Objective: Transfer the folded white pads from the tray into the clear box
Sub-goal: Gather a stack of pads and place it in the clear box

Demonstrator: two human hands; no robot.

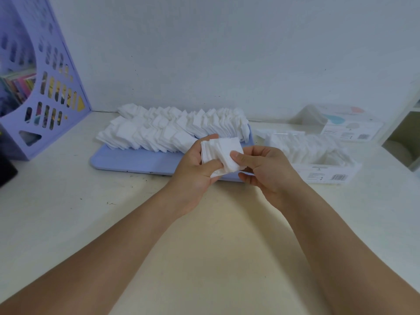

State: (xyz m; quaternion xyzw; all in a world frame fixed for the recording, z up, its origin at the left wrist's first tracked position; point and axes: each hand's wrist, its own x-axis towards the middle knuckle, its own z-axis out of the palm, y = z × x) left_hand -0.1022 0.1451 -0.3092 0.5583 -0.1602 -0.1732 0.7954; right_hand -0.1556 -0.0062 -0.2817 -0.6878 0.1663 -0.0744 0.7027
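Observation:
A lilac tray (127,161) lies on the table with several rows of folded white pads (172,128) leaning across it. Both hands hold a small stack of pads (221,153) above the tray's front right corner. My left hand (195,169) grips the stack from the left, thumb across its lower edge. My right hand (261,169) pinches its right side with the thumb on top. The clear box (318,164) stands to the right of the tray and has a row of pads (302,144) inside.
A lilac perforated file holder (45,87) with books stands at the back left. The box's clear lid (345,123) leans by the wall at the back right. A dark object (6,173) sits at the left edge. Bare cream tabletop (204,223) stretches in front.

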